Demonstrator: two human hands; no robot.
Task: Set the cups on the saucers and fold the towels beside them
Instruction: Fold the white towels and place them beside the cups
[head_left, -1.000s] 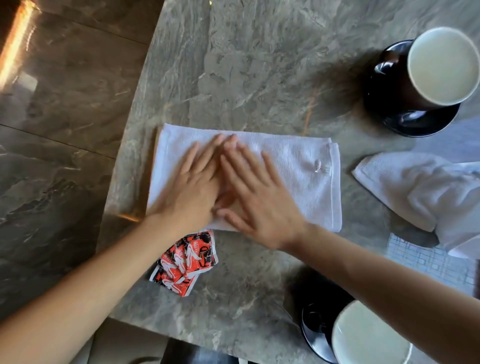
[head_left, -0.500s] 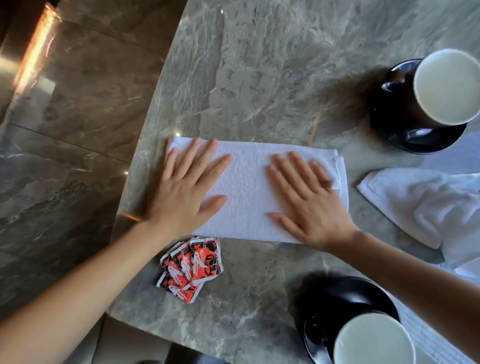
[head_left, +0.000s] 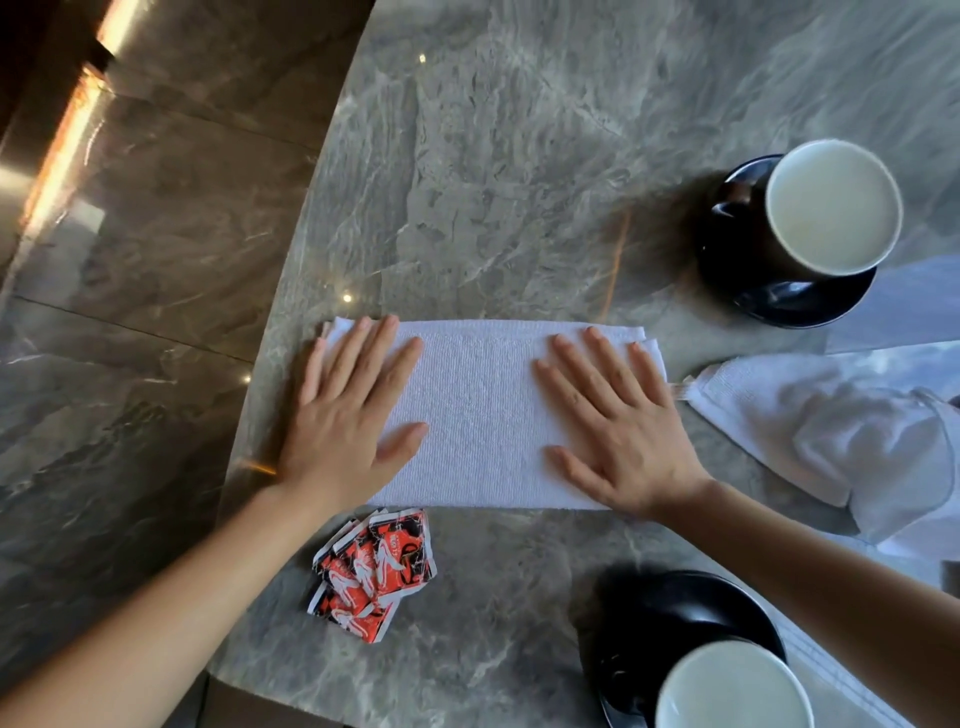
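Pressing flat on the folded towel (head_left: 483, 415), your two hands hold nothing: both palms are down and the fingers spread. The towel is a white oblong lying across the middle of the marble table (head_left: 493, 171), its long side running left to right, near the table's left edge. Your left hand (head_left: 348, 421) covers its left end, with the fingertips close to the far corner and the heel of the palm over the near edge. Your right hand (head_left: 618, 431) covers its right end, with the wrist crossing the near edge.

Just right of that end lies a second towel (head_left: 831, 431), white, loose and crumpled, one corner pointing at the folded one and almost touching it. Beyond it, at the far right, a cup (head_left: 831, 208) with a pale inside stands on a black saucer (head_left: 800, 306). Near you, at the bottom right, another cup (head_left: 732, 691) sits on a second black saucer (head_left: 675, 603), partly cut off by the frame and crossed by your right forearm.

Just this side of the folded towel, beside your left wrist, lies a small heap of red, black and white sachets (head_left: 374, 577), overlapping one another on the marble.
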